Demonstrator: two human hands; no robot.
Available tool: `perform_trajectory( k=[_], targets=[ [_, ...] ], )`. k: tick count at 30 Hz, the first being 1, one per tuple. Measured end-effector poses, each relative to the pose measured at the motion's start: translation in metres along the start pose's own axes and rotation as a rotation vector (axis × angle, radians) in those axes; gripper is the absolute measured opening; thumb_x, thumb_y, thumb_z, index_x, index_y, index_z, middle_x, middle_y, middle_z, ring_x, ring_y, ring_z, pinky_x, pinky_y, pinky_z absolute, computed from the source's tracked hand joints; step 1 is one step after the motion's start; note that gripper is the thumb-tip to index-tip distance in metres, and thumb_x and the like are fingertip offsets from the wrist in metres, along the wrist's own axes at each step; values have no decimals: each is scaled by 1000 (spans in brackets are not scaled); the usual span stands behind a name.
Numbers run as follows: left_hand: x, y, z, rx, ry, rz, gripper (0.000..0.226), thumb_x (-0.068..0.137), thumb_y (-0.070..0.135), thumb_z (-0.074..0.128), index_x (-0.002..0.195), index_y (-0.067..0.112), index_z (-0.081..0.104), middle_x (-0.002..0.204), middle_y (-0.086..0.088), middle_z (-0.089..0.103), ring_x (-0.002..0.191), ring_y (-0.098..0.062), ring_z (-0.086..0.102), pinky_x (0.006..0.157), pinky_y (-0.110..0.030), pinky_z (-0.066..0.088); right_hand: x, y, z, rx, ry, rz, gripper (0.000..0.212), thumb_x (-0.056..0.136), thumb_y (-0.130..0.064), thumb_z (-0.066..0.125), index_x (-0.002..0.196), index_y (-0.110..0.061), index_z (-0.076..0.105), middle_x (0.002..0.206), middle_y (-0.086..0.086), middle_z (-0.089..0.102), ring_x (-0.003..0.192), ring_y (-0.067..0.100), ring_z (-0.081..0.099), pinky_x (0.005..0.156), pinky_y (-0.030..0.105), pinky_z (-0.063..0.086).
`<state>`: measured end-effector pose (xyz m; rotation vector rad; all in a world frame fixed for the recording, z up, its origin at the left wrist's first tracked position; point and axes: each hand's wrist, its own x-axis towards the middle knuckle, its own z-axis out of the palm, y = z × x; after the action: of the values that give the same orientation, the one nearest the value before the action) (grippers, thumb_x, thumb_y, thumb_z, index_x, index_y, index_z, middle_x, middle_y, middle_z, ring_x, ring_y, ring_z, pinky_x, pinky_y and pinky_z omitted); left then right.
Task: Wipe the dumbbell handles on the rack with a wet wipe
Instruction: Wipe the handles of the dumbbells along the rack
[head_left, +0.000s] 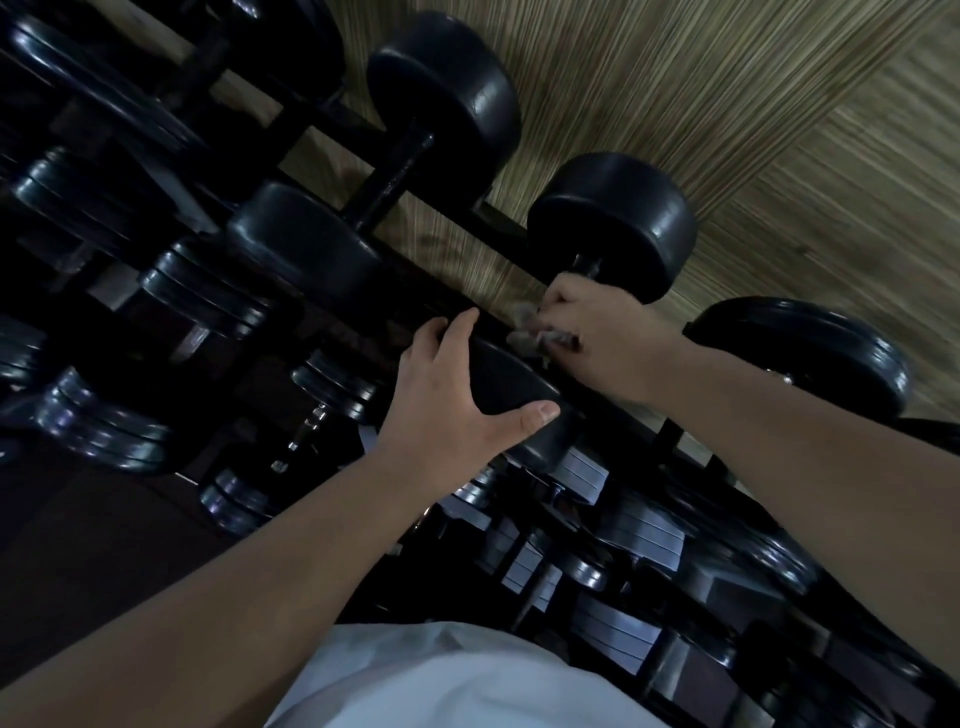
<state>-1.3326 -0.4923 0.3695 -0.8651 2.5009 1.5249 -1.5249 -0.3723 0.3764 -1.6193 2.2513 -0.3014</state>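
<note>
A black dumbbell rests on the top tier of the rack; its far head (615, 218) points toward the wood-pattern wall. My right hand (597, 332) is curled round the handle of this dumbbell with a crumpled grey wet wipe (535, 335) bunched under the fingers. The handle is mostly hidden by the hand. My left hand (452, 400) lies over the near head (511, 379) of the same dumbbell, thumb and fingers spread around its rim.
Another black dumbbell (395, 171) lies to the left on the same tier, and a third head (810, 353) shows at the right. Lower tiers of the rack (498, 228) hold several chrome-plated dumbbells (332, 384). A white shirt (447, 675) fills the bottom edge.
</note>
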Motion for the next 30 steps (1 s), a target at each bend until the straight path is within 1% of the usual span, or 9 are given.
perform_trajectory(
  k=[3,6,9,13,15,18,21,25,30],
  targets=[
    [0,-1,0,-4,-1,0,120,71,77,75,163,35,11,170,3,12,156,-20,14,125,-50,27,-5,-3,7,-29,-114,-68,26,88,-9,68,113,-12,72,112,-2,54,86,16,60,71,22,49],
    [0,-1,1,-3,2,2,119,71,77,75,163,36,12,169,3,12,156,-20,15,125,-50,28,-1,5,-8,-13,-3,37,19,91,-18,68,109,-18,74,107,-5,55,87,13,59,73,18,46],
    [0,-2,1,0,10,8,118,71,78,75,163,37,12,169,4,13,156,-19,15,124,-48,29,-3,-1,-7,34,99,135,19,92,-21,67,110,-20,73,101,-3,56,88,14,58,76,28,49],
    [1,-3,2,0,21,16,119,70,78,75,163,36,13,169,4,14,156,-19,17,124,-47,30,-9,-17,6,-12,0,112,19,90,-20,65,108,-18,68,98,-4,55,90,17,60,74,32,51],
    [1,-3,2,-1,17,18,118,72,76,76,163,36,13,170,5,13,156,-18,16,123,-45,29,-6,-15,1,73,112,288,14,90,-23,65,103,-19,69,94,-4,62,85,15,63,70,30,53],
    [1,-3,2,-3,18,20,117,72,75,77,163,37,12,169,7,13,155,-17,17,123,-44,30,-6,-11,-1,263,399,615,11,92,-25,64,101,-20,60,81,-5,64,71,7,61,54,20,48],
    [2,-3,2,-4,18,18,117,72,74,77,162,38,13,169,8,13,155,-17,17,122,-43,30,0,-12,4,444,555,842,3,90,-19,66,93,-20,64,83,-4,67,73,9,64,52,19,47],
    [3,-5,3,0,17,28,117,71,76,76,161,41,12,168,9,14,155,-15,19,118,-37,29,13,-15,9,734,697,1001,3,86,-22,74,88,-21,74,82,-2,73,78,12,70,67,29,59],
    [3,-3,1,-20,7,14,117,69,75,78,161,42,13,167,14,13,155,-13,18,122,-38,30,21,-24,18,778,861,1070,18,86,-32,75,80,-15,75,71,-6,70,61,1,62,43,6,37]
  ],
)
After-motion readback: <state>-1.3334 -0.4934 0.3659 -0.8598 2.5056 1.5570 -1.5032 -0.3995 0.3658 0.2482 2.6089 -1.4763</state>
